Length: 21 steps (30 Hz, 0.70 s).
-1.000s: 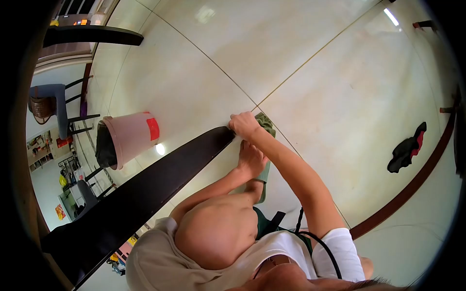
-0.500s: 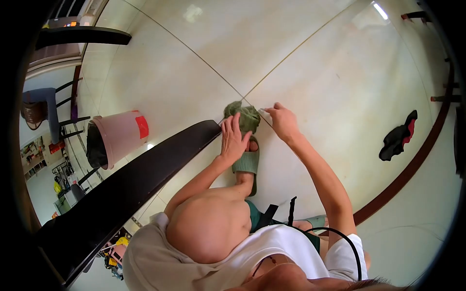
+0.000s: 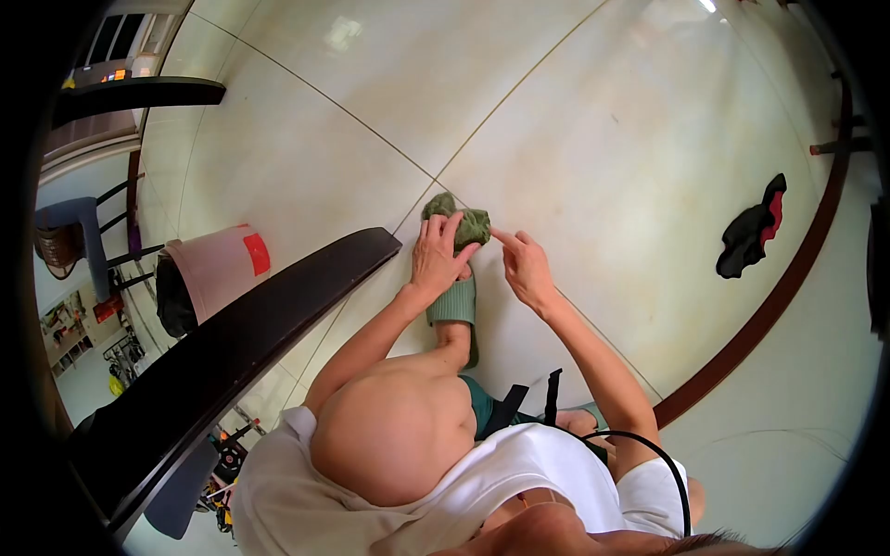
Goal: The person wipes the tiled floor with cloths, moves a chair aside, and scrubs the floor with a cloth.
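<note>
A crumpled green cloth (image 3: 473,228) lies on the tiled floor just beyond the toes of a green slipper (image 3: 452,302). My left hand (image 3: 436,258) is over its near left part, with the fingers bent onto the fabric and the thumb along the near edge, gripping it. At the cloth's right side is my right hand (image 3: 527,269). Its index finger stretches toward the cloth edge, apart from the thumb, while the other fingers curl under. I see nothing held in it, and whether the fingertip touches cloth or floor is unclear.
A dark wooden beam-like furniture part (image 3: 250,343) runs close to my left arm. Beyond it a pink bucket (image 3: 218,269) with a dark liner lies tilted in view. A black and red cloth item (image 3: 753,232) lies on the floor at right, near a brown skirting strip (image 3: 742,357).
My left fingers, previously spread flat over the cloth, are now bent around it. My right hand has come nearer, its index finger now straighter toward the cloth. The view has shifted slightly.
</note>
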Available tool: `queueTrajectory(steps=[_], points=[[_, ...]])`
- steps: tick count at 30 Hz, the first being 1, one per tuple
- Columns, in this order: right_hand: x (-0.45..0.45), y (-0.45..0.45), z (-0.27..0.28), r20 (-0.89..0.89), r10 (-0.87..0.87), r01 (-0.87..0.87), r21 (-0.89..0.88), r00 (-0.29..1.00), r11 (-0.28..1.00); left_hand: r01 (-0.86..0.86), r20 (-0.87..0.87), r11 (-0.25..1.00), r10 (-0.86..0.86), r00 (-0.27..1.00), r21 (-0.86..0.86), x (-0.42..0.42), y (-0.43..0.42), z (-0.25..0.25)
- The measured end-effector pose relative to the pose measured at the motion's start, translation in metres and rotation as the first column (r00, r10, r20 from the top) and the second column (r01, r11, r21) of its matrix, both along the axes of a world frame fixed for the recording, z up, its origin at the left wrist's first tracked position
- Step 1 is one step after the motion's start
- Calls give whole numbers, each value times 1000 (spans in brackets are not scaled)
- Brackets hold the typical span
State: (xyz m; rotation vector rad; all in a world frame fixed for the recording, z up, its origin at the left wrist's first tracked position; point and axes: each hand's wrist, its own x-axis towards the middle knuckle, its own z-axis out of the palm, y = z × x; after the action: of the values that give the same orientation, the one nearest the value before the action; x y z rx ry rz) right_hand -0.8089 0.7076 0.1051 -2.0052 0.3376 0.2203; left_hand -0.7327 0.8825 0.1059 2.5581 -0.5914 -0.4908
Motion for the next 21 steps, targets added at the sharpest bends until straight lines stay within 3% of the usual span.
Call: queueTrajectory(steps=[4, 7, 10, 13, 21], points=[[16, 16, -13, -9, 12, -12, -55, 1000, 998, -31, 13, 999, 32, 999, -15, -2, -3, 2], [24, 20, -19, -27, 24, -27, -110, 999, 994, -42, 32, 995, 39, 999, 87, 2, -9, 11], [21, 20, -21, -48, 49, -56, -153, 998, 987, 90, 253, 993, -68, 965, -76, 7, -8, 7], [8, 26, -26, -62, 38, -48, -171, 997, 984, 149, 67, 977, -140, 988, -154, 2, -3, 0], [34, 40, -30, -19, -60, 59, -51, 998, 997, 13, 36, 991, -8, 999, -133, 2, -3, 2]])
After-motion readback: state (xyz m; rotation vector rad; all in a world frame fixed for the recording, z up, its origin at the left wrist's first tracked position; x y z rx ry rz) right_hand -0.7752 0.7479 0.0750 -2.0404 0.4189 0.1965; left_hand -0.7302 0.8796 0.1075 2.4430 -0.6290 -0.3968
